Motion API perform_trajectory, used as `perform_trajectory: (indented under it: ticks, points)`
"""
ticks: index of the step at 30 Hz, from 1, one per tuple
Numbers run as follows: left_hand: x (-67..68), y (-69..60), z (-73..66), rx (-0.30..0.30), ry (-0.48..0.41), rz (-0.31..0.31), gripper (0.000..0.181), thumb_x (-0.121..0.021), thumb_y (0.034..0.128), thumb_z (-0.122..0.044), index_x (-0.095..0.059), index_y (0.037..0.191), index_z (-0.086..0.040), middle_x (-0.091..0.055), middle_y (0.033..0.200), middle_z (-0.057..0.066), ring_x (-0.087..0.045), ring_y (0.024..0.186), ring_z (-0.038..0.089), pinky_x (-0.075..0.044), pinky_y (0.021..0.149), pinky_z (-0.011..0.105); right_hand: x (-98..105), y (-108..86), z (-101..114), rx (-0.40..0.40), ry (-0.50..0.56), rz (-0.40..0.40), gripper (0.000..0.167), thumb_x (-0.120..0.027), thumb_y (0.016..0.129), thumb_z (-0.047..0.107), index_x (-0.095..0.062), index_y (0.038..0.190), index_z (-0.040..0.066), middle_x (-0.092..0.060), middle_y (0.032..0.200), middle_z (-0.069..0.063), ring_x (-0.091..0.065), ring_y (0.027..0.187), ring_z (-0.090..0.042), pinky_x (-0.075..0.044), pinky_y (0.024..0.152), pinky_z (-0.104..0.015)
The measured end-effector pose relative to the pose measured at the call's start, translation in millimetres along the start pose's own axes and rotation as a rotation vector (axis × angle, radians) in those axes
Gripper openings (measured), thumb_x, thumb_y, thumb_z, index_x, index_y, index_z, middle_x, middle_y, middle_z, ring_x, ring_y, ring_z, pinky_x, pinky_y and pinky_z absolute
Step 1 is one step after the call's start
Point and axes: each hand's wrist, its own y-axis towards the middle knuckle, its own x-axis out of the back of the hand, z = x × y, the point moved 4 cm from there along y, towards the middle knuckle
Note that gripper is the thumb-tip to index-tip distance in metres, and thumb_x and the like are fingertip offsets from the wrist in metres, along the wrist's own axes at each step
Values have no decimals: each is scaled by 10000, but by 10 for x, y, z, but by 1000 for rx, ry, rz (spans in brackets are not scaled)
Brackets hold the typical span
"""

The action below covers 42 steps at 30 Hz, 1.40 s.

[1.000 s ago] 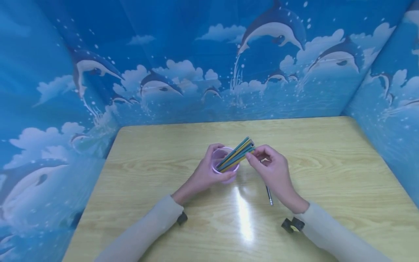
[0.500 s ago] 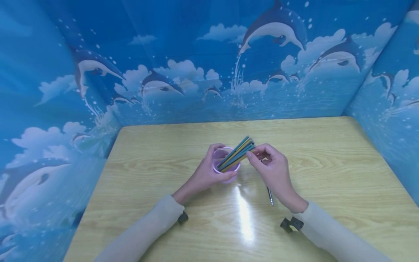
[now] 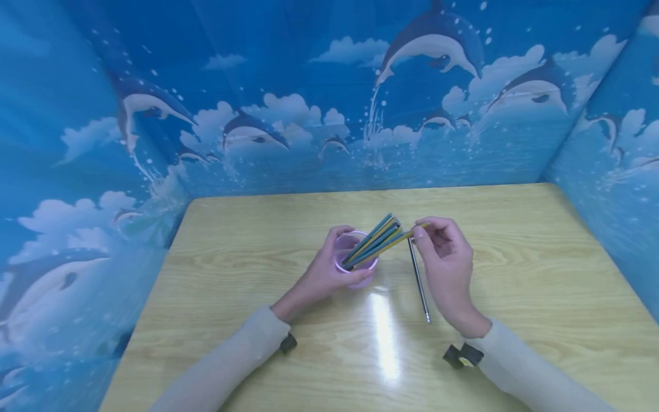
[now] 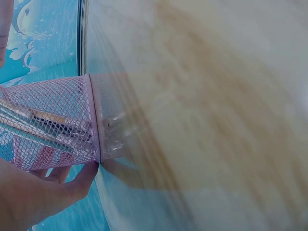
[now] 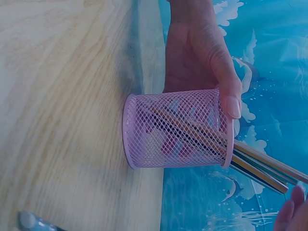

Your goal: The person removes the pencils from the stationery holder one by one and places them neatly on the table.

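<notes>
Dolphin-printed sheeting (image 3: 288,166) hangs beyond your desk (image 3: 247,240). Your left hand (image 3: 329,272) clamps its grip round the pink cup (image 5: 142,147); your right hand (image 3: 448,263) pinches a yellow pencil (image 3: 404,236) slanting from its mouth. Tugging sideways could drag neighbouring pencils (image 3: 372,241) out.

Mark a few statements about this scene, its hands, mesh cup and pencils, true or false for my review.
1. The left hand holds the pink mesh cup. True.
2. The right hand is empty. False: it pinches a yellow pencil.
3. A dark pencil lies on the table. True.
4. The cup's mouth faces down. False: it faces up.
5. More than one pencil leans in the cup. True.
</notes>
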Motion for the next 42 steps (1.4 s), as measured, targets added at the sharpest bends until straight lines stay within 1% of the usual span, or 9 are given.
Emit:
perform_trajectory:
  ticks: [3,7,12,19,25,28,30,34,42]
  points:
    - [-4,9,14,-2,-1,3,913,-920,876,-85,-354,1585,-178,-599,1499,98,-590,1382,362,-515,1137,514,26,23,17,46,49,-19,176,-627,1058,-76,-602,1180,-200,-712,1028,-160,-715,938,-224,-624,892,-291]
    - [-3,9,24,-2,-6,3,917,-920,872,-83,-352,1590,-130,-595,1499,112,-590,1379,373,-515,1137,524,56,50,23,60,130,-39,197,-581,1091,-48,-571,1225,-193,-678,1061,-181,-727,979,-246,-647,908,-338]
    - [-1,0,17,4,15,1,913,-927,876,-106,-358,1583,-206,-596,1502,78,-596,1375,342,-524,1128,504,107,121,55,79,208,-93,200,-540,1113,-30,-577,1269,-150,-610,1069,-194,-697,975,-289,-668,843,-363]
    - [0,5,8,4,32,-4,934,-940,866,-152,-354,1594,-161,-600,1492,59,-607,1364,330,-546,1104,478,223,251,140,72,255,-135,225,-549,1118,-11,-598,1316,-105,-605,1039,-208,-674,960,-309,-665,759,-331]
    - [6,11,23,-2,20,0,944,-940,861,-137,-352,1598,-153,-598,1504,74,-603,1369,346,-527,1125,505,341,324,146,47,225,-91,277,-579,1104,-22,-624,1364,-108,-623,1009,-186,-670,905,-263,-651,701,-289]
    - [7,5,25,-4,21,6,953,-938,860,-125,-343,1604,-139,-595,1514,74,-598,1375,349,-519,1131,522,398,345,105,14,166,-49,309,-610,1095,-15,-630,1390,-103,-620,1025,-164,-666,902,-231,-641,686,-262]
    - [9,5,27,-7,27,6,952,-936,863,-125,-341,1606,-131,-592,1516,77,-596,1377,353,-516,1131,535,433,357,57,-27,143,-22,317,-625,1088,-16,-637,1396,-92,-611,1043,-163,-659,910,-221,-639,685,-253]
    - [10,-1,30,-1,36,-1,930,-937,865,-133,-360,1591,-189,-595,1512,72,-600,1374,342,-518,1130,534,508,370,-61,-129,79,20,317,-642,1088,5,-664,1401,-41,-625,1069,-136,-654,919,-184,-646,689,-256]
    - [4,10,36,5,39,1,944,-941,861,-146,-350,1597,-163,-594,1506,64,-597,1377,338,-522,1125,525,645,412,-272,-285,-17,111,345,-701,1073,56,-673,1412,1,-691,1104,-106,-688,920,-145,-647,682,-252]
